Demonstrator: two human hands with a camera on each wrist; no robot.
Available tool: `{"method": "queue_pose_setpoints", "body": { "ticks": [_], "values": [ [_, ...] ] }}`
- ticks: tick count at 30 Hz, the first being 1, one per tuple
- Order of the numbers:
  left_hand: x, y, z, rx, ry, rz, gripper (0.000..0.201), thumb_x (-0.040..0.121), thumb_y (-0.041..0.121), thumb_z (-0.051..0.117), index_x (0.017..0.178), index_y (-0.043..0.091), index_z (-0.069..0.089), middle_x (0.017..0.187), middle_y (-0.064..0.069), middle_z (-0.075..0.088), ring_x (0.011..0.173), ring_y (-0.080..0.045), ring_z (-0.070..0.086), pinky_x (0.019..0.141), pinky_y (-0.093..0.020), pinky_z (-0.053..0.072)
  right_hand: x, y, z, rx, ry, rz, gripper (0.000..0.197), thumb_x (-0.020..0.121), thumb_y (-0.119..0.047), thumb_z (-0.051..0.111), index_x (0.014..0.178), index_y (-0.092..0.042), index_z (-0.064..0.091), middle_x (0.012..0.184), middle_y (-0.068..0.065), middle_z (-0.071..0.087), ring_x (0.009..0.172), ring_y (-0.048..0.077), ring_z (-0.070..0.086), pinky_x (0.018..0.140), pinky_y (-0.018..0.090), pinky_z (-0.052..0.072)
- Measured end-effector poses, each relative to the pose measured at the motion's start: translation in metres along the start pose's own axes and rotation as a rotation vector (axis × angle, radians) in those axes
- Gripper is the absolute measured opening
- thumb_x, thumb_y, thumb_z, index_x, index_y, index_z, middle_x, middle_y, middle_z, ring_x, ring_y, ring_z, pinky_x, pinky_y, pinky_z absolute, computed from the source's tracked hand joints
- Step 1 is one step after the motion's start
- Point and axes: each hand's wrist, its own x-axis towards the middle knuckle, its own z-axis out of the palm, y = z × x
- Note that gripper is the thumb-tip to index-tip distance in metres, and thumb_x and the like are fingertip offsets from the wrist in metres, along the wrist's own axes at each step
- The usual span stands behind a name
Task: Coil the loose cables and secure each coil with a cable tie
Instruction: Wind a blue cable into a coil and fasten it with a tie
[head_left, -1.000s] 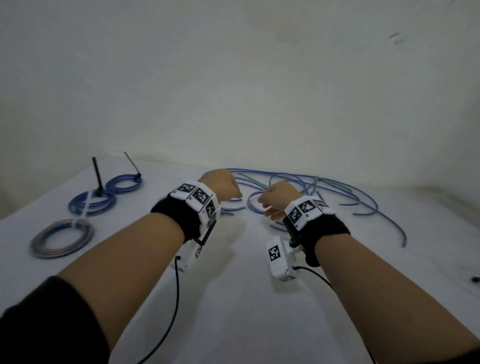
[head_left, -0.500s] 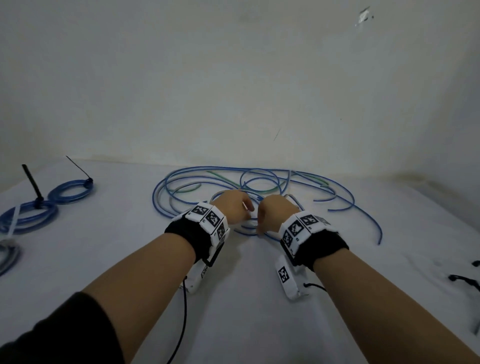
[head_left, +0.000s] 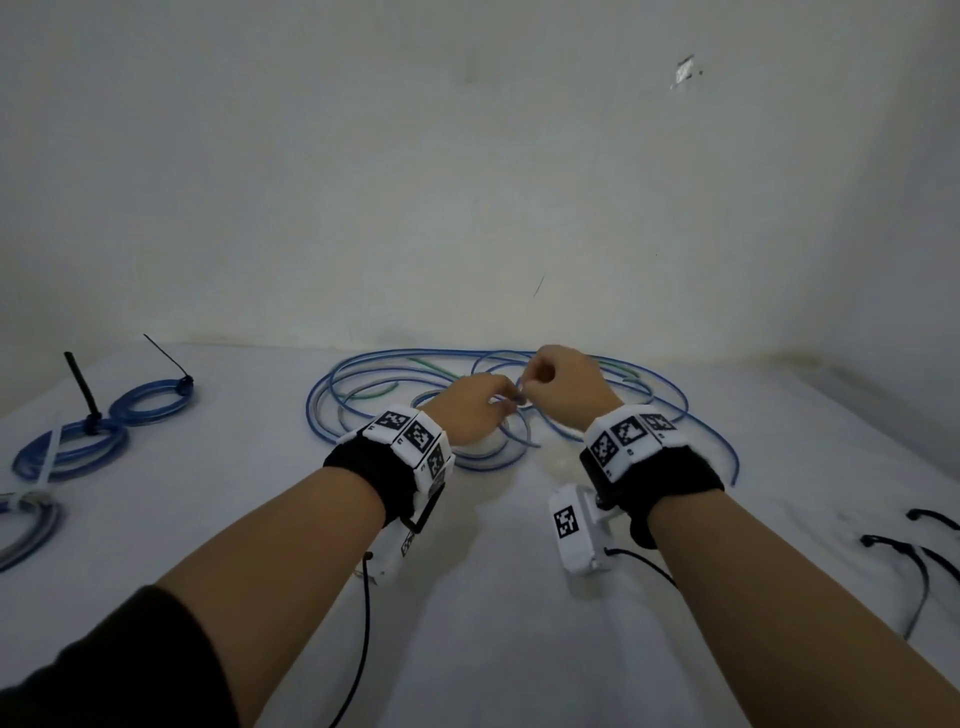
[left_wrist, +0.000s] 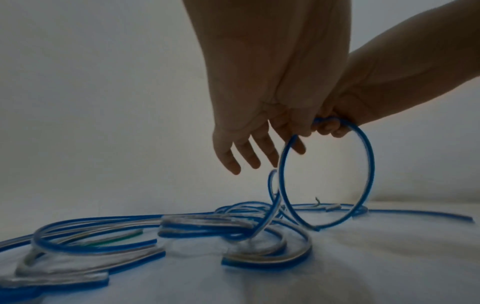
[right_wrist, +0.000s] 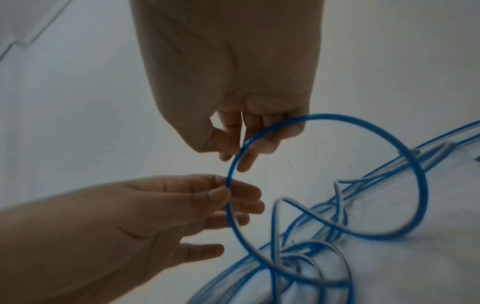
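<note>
Since the cable (right_wrist: 363, 232) looks light and springy, grip where turns cross. Above the tangle (head_left: 415, 415), right hand (head_left: 563, 387) pinches a loop (left_wrist: 363, 164); left hand (head_left: 470, 415) pinches it too, other fingers loose.

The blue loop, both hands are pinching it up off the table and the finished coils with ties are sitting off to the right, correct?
Not quite: the tied coils lie to the left, as the head view shows. The rest holds: left hand and right hand pinch the blue loop above the table.
</note>
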Motion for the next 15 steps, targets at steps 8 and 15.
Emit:
{"method": "queue_pose_setpoints", "body": {
  "ticks": [8, 15],
  "values": [
    [-0.024, 0.029, -0.022, -0.553, 0.067, -0.049, 0.024, 0.102, 0.017, 0.034, 0.090, 0.010, 0.054, 0.077, -0.003, 0.058, 0.065, -0.006, 0.059, 0.067, -0.018, 0.044, -0.007, -0.018, -0.041, 0.343, 0.284, -0.063, 0.024, 0.084, 0.004, 0.042, 0.081, -0.012, 0.060, 0.083, 0.007, 0.062, 0.067, 0.016, 0.050, 0.065, 0.027, 0.042],
    [-0.047, 0.048, -0.036, -0.834, 0.034, -0.049, 0.026, 0.102, 0.017, 0.035, 0.083, 0.008, 0.051, 0.078, -0.006, 0.057, 0.075, -0.019, 0.064, 0.078, -0.036, 0.056, -0.015, -0.025, -0.052, 0.487, 0.410, -0.102, 0.025, 0.092, 0.005, 0.038, 0.092, -0.012, 0.055, 0.087, 0.001, 0.058, 0.072, 0.005, 0.052, 0.067, 0.009, 0.043]
  ]
}}
